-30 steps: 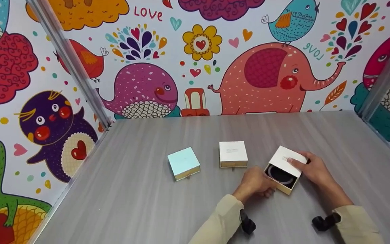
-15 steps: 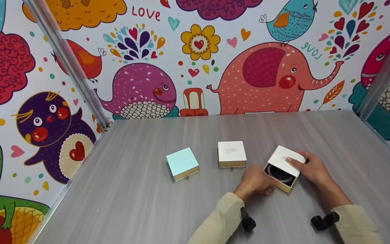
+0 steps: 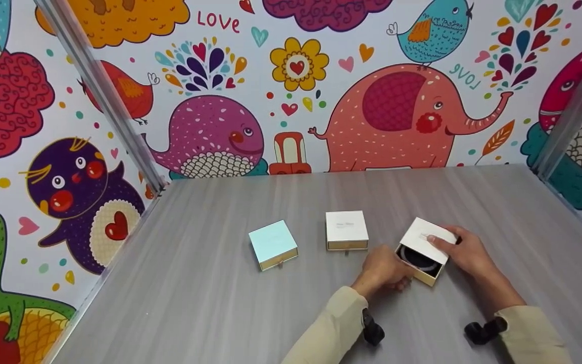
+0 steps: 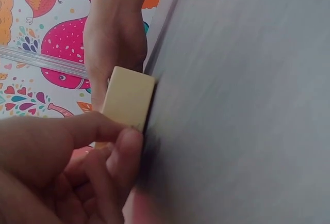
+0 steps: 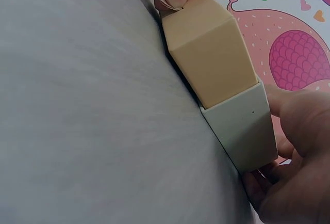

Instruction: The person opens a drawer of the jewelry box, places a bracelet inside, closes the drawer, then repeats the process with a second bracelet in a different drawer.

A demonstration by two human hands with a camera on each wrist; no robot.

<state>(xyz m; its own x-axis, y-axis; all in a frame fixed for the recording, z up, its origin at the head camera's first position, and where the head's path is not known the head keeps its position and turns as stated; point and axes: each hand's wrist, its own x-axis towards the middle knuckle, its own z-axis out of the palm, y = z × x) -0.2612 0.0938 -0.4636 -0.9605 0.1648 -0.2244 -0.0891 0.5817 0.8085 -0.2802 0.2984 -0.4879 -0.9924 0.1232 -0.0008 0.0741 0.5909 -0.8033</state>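
On the right of the table in the head view is a white drawer-style jewellery box (image 3: 425, 241), its cream drawer (image 3: 425, 277) partly out of the sleeve. A bracelet-like greyish band (image 3: 411, 262) lies on the drawer's black lining, partly covered by the sleeve. My left hand (image 3: 384, 269) pinches the small pull tab (image 5: 165, 1) at the drawer's front between thumb and finger. With my right hand (image 3: 468, 251) I grip the sleeve (image 5: 245, 128), thumb on its top and fingers around the far side, largely hidden in the head view.
A second white box (image 3: 346, 226) stands shut left of my hands. Further left is a light blue box (image 3: 272, 241), also shut, with a small tab. Behind the grey table (image 3: 195, 303) rises a wall (image 3: 291, 111) with printed cartoon animals.
The drawer has slid slightly further into the sleeve, so a little less of the band shows. Both hands keep their hold, and the other two boxes stay in place.
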